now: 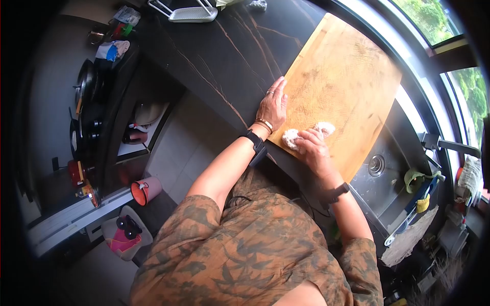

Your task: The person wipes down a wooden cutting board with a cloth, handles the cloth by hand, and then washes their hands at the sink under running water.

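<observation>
A large wooden cutting board lies across the dark counter and over part of the sink, with dark stains on its surface. My right hand presses a crumpled white cloth onto the board near its lower left corner. Part of the cloth sticks out on both sides of the fingers. At the board's left edge rests my left hand, fingers stretched out and together, touching the edge and holding nothing.
The black sink with its drain shows at right, near a faucet and a green cloth. A white rack stands on the dark counter. Pans, a pink bucket and a chair are at left.
</observation>
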`<state>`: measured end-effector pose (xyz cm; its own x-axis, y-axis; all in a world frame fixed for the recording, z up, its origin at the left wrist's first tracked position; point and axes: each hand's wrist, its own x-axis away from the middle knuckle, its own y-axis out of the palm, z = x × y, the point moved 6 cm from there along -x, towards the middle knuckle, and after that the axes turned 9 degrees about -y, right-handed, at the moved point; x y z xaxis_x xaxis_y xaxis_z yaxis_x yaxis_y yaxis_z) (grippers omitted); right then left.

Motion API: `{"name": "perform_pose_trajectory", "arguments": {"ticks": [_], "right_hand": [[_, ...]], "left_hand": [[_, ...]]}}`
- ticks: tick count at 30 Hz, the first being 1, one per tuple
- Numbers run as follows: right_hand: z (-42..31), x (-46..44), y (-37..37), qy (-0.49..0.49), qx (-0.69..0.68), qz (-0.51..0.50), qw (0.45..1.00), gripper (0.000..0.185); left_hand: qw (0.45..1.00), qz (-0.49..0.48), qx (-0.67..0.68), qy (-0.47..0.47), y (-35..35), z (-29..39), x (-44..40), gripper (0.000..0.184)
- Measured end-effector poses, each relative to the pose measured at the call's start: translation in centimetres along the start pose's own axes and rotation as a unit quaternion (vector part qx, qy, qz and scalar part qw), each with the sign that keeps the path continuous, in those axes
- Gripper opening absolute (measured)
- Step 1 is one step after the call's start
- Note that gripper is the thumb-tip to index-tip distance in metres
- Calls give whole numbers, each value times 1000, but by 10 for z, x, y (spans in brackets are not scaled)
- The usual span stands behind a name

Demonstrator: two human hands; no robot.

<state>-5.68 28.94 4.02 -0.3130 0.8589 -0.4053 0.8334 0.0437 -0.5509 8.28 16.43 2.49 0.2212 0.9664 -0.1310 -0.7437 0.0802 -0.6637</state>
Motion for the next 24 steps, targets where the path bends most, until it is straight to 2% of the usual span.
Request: {"name": "perform_pose_trajectory", "arguments": {"ticks": [6,7,8,9,11,13,16,19,23,24], "right_hand": [[-23,95,-56,28,65,-56,996,35],[-25,107,-67,35,94,-55,993,35],[-22,119,-75,51,96,-18,994,32],[-23,120,-77,51,117,-21,992,30],[-23,116,-75,52,144,-31,988,26],[-19,97,-61,34,133,-48,989,26],[-14,54,-22,9,89,-38,995,30],[-15,2,21,-18,48,-32,998,32],[-23,-63,75,-75,31,-41,996,28],[-25,-74,83,-84,32,-41,995,29]], "left_hand": [[999,33,33,-4,-9,-14,3,39],[995,86,-31,36,-21,-13,7,31],[997,76,-6,-7,-29,-21,13,28],[996,65,19,-51,-39,-26,21,26],[994,55,-16,-90,-51,-41,40,28],[979,-43,-57,-189,-56,-50,56,32],[956,-93,68,-269,-56,-65,66,41],[928,-146,168,-300,-61,-65,66,48],[847,-178,336,-371,-61,-75,65,51],[853,-180,329,-363,-62,-76,63,52]]}}
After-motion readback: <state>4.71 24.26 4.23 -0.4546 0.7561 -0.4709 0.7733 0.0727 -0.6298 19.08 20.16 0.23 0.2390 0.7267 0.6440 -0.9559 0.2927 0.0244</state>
